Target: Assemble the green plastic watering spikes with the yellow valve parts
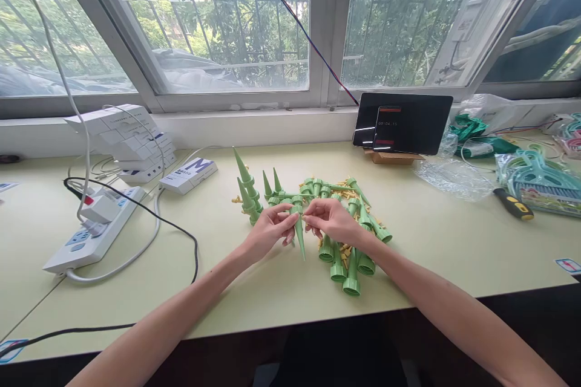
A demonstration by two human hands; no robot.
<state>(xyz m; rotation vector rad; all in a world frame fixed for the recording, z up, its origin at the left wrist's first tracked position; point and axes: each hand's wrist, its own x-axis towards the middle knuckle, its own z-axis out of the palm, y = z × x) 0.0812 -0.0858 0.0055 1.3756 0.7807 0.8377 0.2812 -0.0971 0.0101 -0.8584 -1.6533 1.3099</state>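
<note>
A green plastic watering spike (299, 239) is pinched in my left hand (270, 231), its point slanting down toward me. My right hand (334, 219) is closed in a pinch against the spike's side, and its fingertips hide whatever small piece they may hold. To the right lies a loose heap of green spikes (338, 271), several with their threaded caps facing me. Small yellow plastic pieces (345, 254) are scattered among them. Left of my hands, more green spikes (245, 176) stand point up, some with yellow pieces at their sides.
A tablet (408, 124) and a phone (388, 129) showing a timer lean at the back. White boxes (131, 139) and a power strip (97, 233) with cables occupy the left. A screwdriver (512, 204), clear plastic wrap (454, 178) and packaged teal items (540, 175) lie right.
</note>
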